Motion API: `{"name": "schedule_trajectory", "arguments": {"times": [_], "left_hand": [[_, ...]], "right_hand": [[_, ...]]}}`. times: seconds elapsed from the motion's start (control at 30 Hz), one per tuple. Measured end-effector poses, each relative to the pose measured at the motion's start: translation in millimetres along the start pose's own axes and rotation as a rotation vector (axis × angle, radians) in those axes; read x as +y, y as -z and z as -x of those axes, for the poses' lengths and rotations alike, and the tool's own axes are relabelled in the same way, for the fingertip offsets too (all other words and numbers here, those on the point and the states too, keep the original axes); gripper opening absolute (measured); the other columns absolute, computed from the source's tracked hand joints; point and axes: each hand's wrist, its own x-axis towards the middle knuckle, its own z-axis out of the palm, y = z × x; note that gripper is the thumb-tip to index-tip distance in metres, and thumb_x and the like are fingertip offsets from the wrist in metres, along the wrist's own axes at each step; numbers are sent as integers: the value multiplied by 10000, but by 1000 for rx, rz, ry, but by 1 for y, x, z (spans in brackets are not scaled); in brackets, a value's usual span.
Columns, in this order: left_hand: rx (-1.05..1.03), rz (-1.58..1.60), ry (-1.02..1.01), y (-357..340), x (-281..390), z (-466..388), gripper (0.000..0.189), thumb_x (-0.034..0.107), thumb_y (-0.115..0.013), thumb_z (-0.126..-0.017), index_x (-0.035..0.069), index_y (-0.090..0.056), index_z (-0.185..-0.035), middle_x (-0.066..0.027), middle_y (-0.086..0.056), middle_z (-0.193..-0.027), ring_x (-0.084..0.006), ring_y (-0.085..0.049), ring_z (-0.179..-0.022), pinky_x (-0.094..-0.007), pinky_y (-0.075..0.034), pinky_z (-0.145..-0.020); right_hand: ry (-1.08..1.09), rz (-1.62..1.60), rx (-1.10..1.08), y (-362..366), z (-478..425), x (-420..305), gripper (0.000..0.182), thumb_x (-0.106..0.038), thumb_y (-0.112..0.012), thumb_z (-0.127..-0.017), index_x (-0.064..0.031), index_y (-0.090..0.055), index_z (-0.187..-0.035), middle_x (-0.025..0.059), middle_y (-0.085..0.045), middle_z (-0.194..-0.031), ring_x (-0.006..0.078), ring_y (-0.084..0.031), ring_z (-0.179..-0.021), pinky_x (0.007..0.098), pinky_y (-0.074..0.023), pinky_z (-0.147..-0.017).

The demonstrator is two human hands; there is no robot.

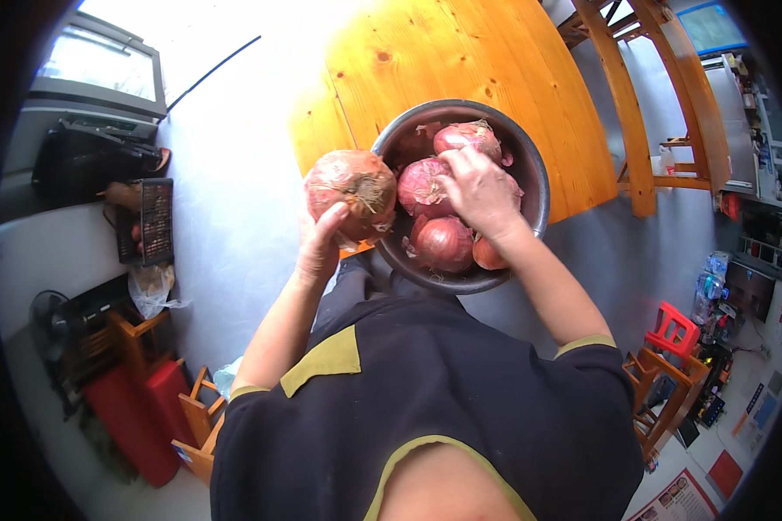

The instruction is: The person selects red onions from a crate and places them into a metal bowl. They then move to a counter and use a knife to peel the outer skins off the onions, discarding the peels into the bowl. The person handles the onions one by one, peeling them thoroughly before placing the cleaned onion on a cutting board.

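Observation:
A large onion with dry, papery skin and roots showing [354, 189] is in my left hand [324, 244], held beside the rim of a metal bowl [539, 189]. Several red onions lie inside the bowl, among them one at the near side [443, 243], one in the middle [423, 187] and one at the far side [464, 137]. My right hand [480, 189] reaches into the bowl, its fingers touching the middle onion and near the far one. Whether it grips either cannot be told. Loose skins [428, 129] cling to the bowl's inner wall.
The bowl stands at the near edge of a wooden table [443, 58]. A wooden bench [625, 117] is at the right. Far left is a black plastic crate [156, 221] with a clear plastic bag [151, 290] by it. A red plastic stool [673, 329] is at the lower right.

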Motion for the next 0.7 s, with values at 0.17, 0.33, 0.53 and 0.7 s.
{"name": "schedule_trajectory", "arguments": {"times": [0.17, 0.33, 0.53, 0.7], "left_hand": [[26, 51, -19, 6, 7, 6, 806, 337, -732, -715, 20, -361, -1357, -154, -491, -1280, -254, -487, -1202, -408, -399, -1027], [62, 10, -87, 8, 3, 11, 792, 305, -706, -722, 19, -351, -1370, -145, -490, -1290, -262, -480, -1221, -414, -384, -1045], [56, -33, -80, 16, -4, 20, 830, 315, -698, -718, 31, -324, -1403, -160, -474, -1326, -287, -482, -1235, -425, -394, -1053], [53, -75, -83, 13, 5, 24, 824, 310, -686, -719, 27, -327, -1406, -165, -473, -1333, -292, -484, -1235, -426, -396, -1049]], "right_hand": [[-287, 355, -400, -29, 2, -39, 945, -524, -766, -699, -64, -364, -1419, 225, -558, -994, 359, -625, -838, 426, -544, -678], [-384, 550, -391, -59, -7, -48, 1037, -563, -804, -611, -163, -333, -1444, 272, -486, -1121, 414, -559, -956, 463, -509, -752], [-280, 567, -396, -61, -12, -60, 748, -367, -697, -787, -209, -335, -1422, 350, -384, -1313, 517, -479, -1111, 513, -515, -616], [160, 358, -510, -47, -49, -12, 318, -217, -684, -767, -135, -655, -1073, 104, -593, -1148, 270, -511, -1132, 462, -399, -952]]}}
